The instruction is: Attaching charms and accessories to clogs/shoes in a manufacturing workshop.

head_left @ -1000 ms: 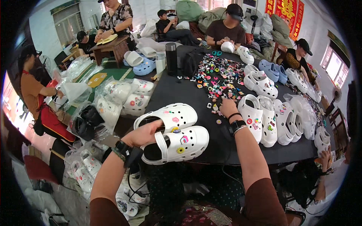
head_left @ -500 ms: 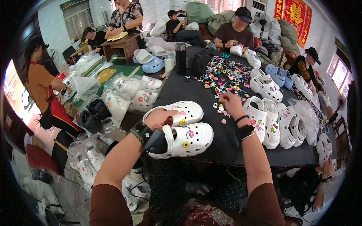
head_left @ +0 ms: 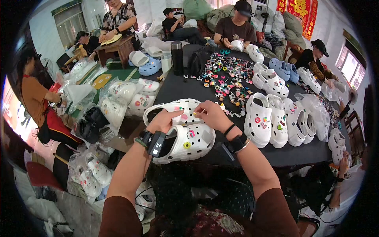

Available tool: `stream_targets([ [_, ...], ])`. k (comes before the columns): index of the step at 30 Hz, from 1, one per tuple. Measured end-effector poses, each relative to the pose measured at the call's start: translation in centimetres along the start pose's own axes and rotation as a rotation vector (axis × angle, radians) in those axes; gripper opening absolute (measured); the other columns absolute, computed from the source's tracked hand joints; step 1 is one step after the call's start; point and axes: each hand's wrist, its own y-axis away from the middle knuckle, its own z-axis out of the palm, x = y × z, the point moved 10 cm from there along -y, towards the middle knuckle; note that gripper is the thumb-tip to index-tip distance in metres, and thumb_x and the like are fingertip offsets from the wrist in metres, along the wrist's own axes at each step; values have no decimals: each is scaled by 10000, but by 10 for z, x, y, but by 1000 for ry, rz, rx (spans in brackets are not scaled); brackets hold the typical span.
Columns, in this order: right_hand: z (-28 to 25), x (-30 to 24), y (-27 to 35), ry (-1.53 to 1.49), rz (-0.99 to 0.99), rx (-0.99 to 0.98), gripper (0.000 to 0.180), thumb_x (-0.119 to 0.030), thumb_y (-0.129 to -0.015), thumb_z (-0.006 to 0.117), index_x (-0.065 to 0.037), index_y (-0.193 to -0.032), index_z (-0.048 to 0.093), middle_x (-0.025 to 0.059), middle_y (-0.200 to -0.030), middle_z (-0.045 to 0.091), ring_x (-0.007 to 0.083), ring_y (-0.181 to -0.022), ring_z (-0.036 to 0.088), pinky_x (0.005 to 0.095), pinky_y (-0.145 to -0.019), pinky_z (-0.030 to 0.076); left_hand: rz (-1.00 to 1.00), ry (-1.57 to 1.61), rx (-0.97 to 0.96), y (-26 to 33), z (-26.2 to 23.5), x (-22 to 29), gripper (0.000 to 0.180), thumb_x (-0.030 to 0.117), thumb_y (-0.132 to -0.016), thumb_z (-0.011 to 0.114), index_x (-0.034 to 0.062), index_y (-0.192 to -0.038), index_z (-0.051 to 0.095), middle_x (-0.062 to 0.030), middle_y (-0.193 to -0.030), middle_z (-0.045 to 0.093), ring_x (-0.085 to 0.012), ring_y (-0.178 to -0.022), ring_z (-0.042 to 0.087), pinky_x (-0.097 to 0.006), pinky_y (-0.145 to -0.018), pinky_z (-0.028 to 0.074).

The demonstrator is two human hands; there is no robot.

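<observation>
Two white clogs lie side by side in front of me with their toes to the right. My left hand (head_left: 162, 121) is closed on the far clog (head_left: 167, 106), its thumb lying along the upper beside pink charms. At that clog's holed top, my right hand (head_left: 213, 115) pinches a small shoe charm (head_left: 195, 113), mostly hidden by the fingertips; a bit of yellow shows. The near clog (head_left: 202, 138) carries a yellow flower charm (head_left: 186, 145) and a pink charm (head_left: 191, 134). Beyond my right hand, many loose colourful charms (head_left: 227, 75) are spread over the black tabletop (head_left: 233, 136).
More white clogs (head_left: 258, 126) stand in a row at the right, with blue clogs (head_left: 282, 68) behind. A dark flask (head_left: 177, 58) stands at the far edge. Bagged clogs (head_left: 114, 110) are piled at the left. Across the table, a person (head_left: 237, 29) handles a white clog.
My right hand has come from the loose charms back to the far clog with a small charm. My left hand has shifted further onto the far clog's upper. The view has moved slightly.
</observation>
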Motion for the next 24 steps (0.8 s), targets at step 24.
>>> stream_targets([
  [24,30,-5,-35,558,102,-147,178,-172,-612,804,-138,-729,674,93,-971,555,316,-965,545,425,-790,504,-51,34,-32,1,-11,-16,280,-76,-787,609,-91,-1066,608,-165,-963,673,-240,-796,676,-352,-704,549],
])
